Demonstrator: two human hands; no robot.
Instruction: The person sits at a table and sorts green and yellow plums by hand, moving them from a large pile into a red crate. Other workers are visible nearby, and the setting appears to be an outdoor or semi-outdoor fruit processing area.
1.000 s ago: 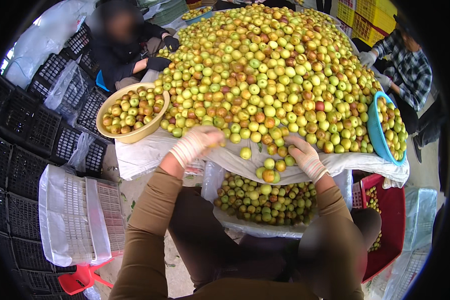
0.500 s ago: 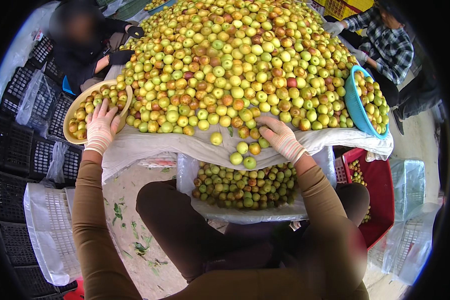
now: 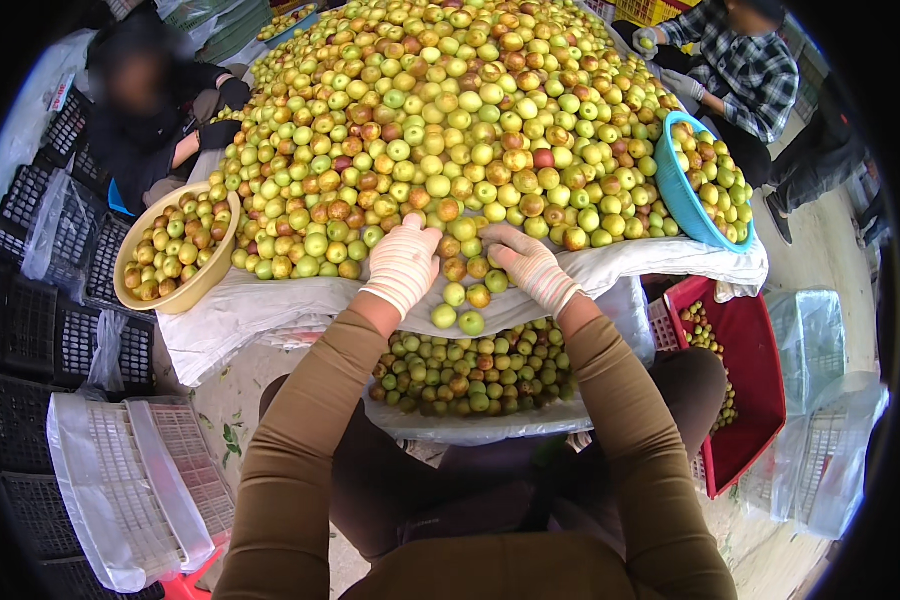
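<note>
- Two gloved hands work the near edge of a fruit heap [image 3: 450, 130]: left hand [image 3: 402, 262] lies flat, fingers together, pointing to 12 o'clock; right hand [image 3: 526, 262] cups loosely, fingers toward 10 o'clock.
- Loose fruits [image 3: 465, 300] roll between them, at 6 o'clock of the heap.
- White sheet [image 3: 260, 310] covers the table; a fruit-filled bag [image 3: 480, 375] hangs below.
- Yellow bowl [image 3: 195, 290] sits at 9 o'clock, blue basin [image 3: 675, 190] at 3 o'clock.

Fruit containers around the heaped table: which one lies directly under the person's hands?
The clear plastic-lined crate of green-brown fruit in front of the person's lap. The round yellow basin sits at the left edge, the blue basin right, the red crate lower right.
</note>
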